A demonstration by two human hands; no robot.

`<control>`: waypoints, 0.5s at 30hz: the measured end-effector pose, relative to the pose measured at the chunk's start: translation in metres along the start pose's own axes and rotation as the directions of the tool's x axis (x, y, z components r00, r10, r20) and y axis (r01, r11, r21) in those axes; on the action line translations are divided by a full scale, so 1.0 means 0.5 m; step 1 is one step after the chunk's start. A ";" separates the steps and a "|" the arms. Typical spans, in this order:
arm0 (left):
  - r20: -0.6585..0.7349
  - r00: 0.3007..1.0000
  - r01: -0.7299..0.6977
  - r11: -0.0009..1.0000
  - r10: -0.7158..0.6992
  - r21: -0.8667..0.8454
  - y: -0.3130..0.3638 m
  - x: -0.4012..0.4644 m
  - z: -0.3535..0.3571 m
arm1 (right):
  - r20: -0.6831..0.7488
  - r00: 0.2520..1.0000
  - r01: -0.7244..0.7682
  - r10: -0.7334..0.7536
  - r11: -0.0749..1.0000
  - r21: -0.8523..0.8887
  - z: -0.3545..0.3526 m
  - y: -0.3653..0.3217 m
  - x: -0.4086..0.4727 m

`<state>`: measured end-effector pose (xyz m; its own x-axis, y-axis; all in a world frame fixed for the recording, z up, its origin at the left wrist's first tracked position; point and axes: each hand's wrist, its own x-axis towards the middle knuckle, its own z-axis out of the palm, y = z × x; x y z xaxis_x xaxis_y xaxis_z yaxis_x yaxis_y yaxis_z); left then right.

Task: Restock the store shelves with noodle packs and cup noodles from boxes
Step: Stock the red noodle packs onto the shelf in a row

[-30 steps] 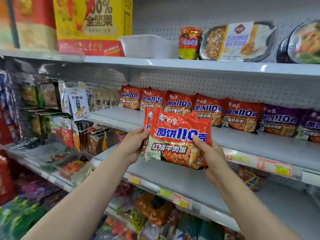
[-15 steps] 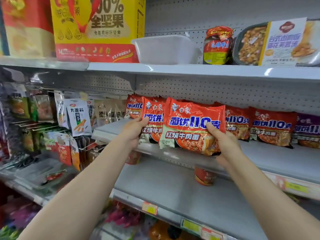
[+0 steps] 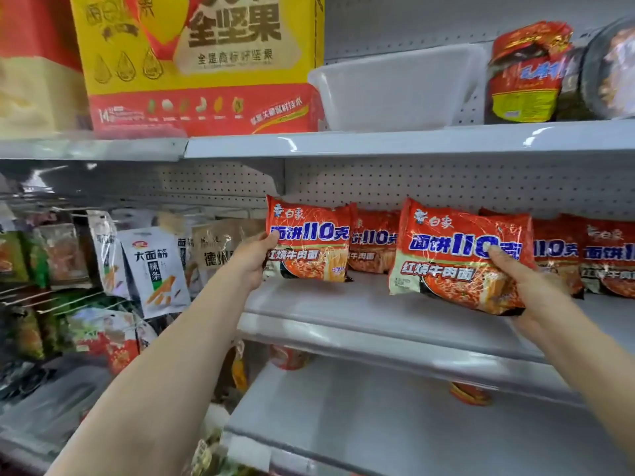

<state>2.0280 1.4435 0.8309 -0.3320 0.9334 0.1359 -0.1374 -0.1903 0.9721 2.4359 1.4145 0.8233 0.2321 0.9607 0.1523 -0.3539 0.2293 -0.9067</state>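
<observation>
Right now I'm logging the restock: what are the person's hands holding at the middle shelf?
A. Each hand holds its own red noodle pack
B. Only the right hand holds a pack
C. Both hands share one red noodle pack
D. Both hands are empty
A: the left hand grips one red noodle pack by its left edge, while the right hand holds a second red pack, apart from the first.

Both bare arms reach forward and up, spread apart. The left hand (image 3: 252,261) grips a pack (image 3: 309,247) at its left edge, thumb on the front. The right hand (image 3: 531,286) holds another pack (image 3: 453,259) from its lower right corner, thumb pressed on the front, fingers curled underneath.
</observation>
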 end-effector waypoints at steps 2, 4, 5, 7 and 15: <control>-0.008 1.000 -0.003 1.000 0.003 0.017 -0.001 0.035 -0.026 | -0.026 1.000 0.010 -0.010 1.000 0.009 0.017 0.006 0.001; 0.010 1.000 0.001 1.000 -0.002 0.023 -0.009 0.071 -0.047 | -0.038 0.999 0.022 -0.021 0.999 0.025 0.032 0.010 -0.001; 0.029 1.000 0.001 0.999 -0.002 0.036 -0.014 0.091 -0.055 | -0.036 0.999 0.027 -0.026 0.999 0.033 0.039 0.014 0.001; 0.057 0.998 0.006 0.998 -0.009 0.067 -0.023 0.126 -0.067 | -0.033 0.999 0.037 -0.036 0.998 0.042 0.055 0.020 -0.001; 0.154 0.988 0.017 0.999 -0.022 0.034 -0.058 0.242 -0.082 | -0.062 0.997 0.048 -0.050 0.998 -0.027 0.086 0.053 0.016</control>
<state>1.9533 1.5496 0.8114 -0.1816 0.9730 0.1427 -0.1114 -0.1646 0.9801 2.3894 1.4351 0.8176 0.3051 0.9366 0.1725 -0.3178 0.2709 -0.9086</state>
